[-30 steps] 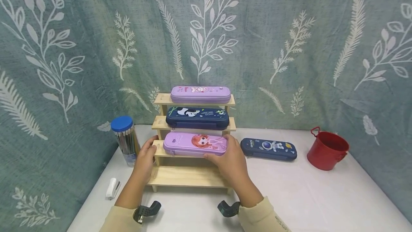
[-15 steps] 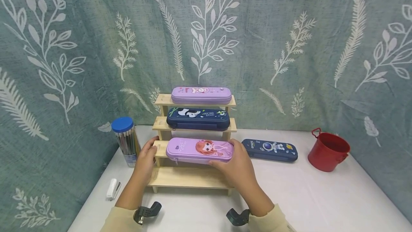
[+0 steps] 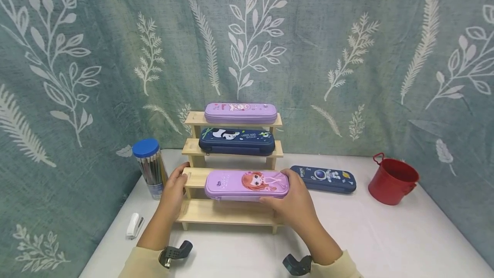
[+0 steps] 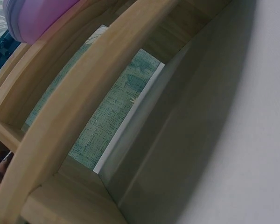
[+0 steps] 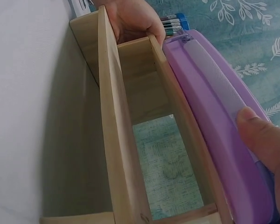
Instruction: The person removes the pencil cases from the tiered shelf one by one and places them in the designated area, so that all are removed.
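In the head view, my right hand (image 3: 296, 200) grips the right end of a light purple pencil case (image 3: 231, 183) with a red-haired girl printed on its lid. The case is at the front of the third step of a wooden tiered rack (image 3: 227, 213). From the right wrist, the thumb (image 5: 261, 135) presses the case's zipped front side. My left hand (image 3: 173, 190) holds the left end of that step, its fingers curled at the wood in the right wrist view. A navy panda pencil case (image 3: 237, 141) and a lilac pencil case (image 3: 241, 113) lie on the upper steps.
A navy astronaut pencil case (image 3: 328, 179) lies on the white table right of the rack, partly behind my right hand. Farther right stands a red bucket (image 3: 391, 181). On the left are a blue-lidded tub of pencils (image 3: 151, 168) and a white stapler (image 3: 134, 225).
My right hand has drawn the girl-print pencil case to the right and toward me from its place on the third step. My left hand stays at the rack's left end.
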The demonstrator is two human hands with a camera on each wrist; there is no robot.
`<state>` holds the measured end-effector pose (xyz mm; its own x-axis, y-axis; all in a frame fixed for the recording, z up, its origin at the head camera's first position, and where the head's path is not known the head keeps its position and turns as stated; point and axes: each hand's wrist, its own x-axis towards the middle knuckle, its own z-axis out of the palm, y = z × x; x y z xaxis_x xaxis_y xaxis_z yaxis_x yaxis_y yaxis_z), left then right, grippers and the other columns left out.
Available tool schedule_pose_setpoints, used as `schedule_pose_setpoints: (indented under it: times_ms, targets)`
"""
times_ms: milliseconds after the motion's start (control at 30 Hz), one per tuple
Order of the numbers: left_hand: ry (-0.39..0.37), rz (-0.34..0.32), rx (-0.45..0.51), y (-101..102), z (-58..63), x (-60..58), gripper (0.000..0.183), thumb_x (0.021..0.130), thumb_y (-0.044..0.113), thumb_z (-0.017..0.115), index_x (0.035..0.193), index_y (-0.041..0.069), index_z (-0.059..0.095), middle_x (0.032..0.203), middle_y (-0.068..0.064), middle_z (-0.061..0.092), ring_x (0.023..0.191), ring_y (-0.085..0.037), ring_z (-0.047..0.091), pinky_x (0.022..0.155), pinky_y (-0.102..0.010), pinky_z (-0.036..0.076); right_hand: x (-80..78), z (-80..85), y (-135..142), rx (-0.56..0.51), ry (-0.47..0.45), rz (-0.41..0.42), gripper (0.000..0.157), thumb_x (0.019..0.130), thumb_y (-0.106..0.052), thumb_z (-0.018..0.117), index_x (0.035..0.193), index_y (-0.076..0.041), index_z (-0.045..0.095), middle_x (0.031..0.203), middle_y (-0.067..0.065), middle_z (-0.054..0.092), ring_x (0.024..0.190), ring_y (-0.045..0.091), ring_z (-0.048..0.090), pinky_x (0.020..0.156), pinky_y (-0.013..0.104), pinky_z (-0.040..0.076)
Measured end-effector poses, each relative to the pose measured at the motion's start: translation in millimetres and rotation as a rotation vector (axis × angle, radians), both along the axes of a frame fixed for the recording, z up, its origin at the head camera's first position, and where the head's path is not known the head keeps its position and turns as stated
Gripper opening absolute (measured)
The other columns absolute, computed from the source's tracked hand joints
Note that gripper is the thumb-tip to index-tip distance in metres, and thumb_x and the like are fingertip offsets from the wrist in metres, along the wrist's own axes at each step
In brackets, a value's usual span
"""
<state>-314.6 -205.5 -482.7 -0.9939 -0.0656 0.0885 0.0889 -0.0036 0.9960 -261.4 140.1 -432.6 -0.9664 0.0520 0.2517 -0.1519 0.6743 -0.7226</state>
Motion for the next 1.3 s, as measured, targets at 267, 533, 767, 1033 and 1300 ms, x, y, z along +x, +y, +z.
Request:
schedule_pose_setpoints:
  times_ms: [267, 533, 767, 1033, 1300]
  targets:
    - [0.002, 0.006, 0.014, 1.4, -0.8, -0.7, 0.049, 0.113, 0.025, 0.035, 0.161, 0.016, 0.037, 0.170, -0.010, 0.030, 0.157, -0.033, 0.030, 0.129, -0.055, 0.023, 5.5, 5.5, 10.2, 0.001, -0.009, 0.011, 0.106, 0.065, -0.050, 0.099, 0.148, -0.008, 0.047, 0.144, 0.015, 0.056, 0.132, 0.034, 0.056, 0.114, 0.057, 0.045]
    - [0.004, 0.001, 0.017, 0.6, 1.1, 0.6, 0.049, 0.114, 0.025, 0.034, 0.162, 0.016, 0.035, 0.171, -0.009, 0.028, 0.158, -0.032, 0.028, 0.130, -0.053, 0.023, 6.6, 5.4, 27.3, -0.033, -0.018, 0.008, 0.105, 0.067, -0.045, 0.099, 0.150, -0.006, 0.045, 0.146, 0.017, 0.054, 0.134, 0.036, 0.055, 0.116, 0.058, 0.043]
    - [0.001, 0.003, 0.019, -0.7, 1.1, 0.2, 0.049, 0.114, 0.024, 0.034, 0.162, 0.014, 0.036, 0.171, -0.010, 0.029, 0.158, -0.032, 0.028, 0.130, -0.053, 0.023, 7.7, 2.1, 45.1, -0.059, -0.038, 0.002, 0.107, 0.070, -0.046, 0.097, 0.152, -0.006, 0.043, 0.149, 0.018, 0.052, 0.137, 0.038, 0.052, 0.118, 0.060, 0.040]
    - [0.006, 0.003, 0.030, -0.6, -0.8, -2.2, 0.049, 0.113, 0.022, 0.035, 0.161, 0.013, 0.036, 0.170, -0.011, 0.030, 0.158, -0.033, 0.029, 0.130, -0.054, 0.023, 7.6, -2.0, 68.4, -0.072, -0.026, -0.018, 0.111, 0.069, -0.056, 0.095, 0.153, -0.005, 0.041, 0.149, 0.019, 0.052, 0.138, 0.038, 0.050, 0.118, 0.061, 0.038]
    - [-0.001, 0.008, 0.018, -0.3, -0.7, -2.0, 0.049, 0.113, 0.023, 0.034, 0.162, 0.015, 0.036, 0.171, -0.010, 0.029, 0.158, -0.033, 0.028, 0.130, -0.055, 0.022, 7.3, -7.9, 90.4, -0.059, -0.037, -0.044, 0.117, 0.071, -0.057, 0.094, 0.157, -0.004, 0.035, 0.155, 0.023, 0.046, 0.142, 0.042, 0.045, 0.119, 0.065, 0.035]
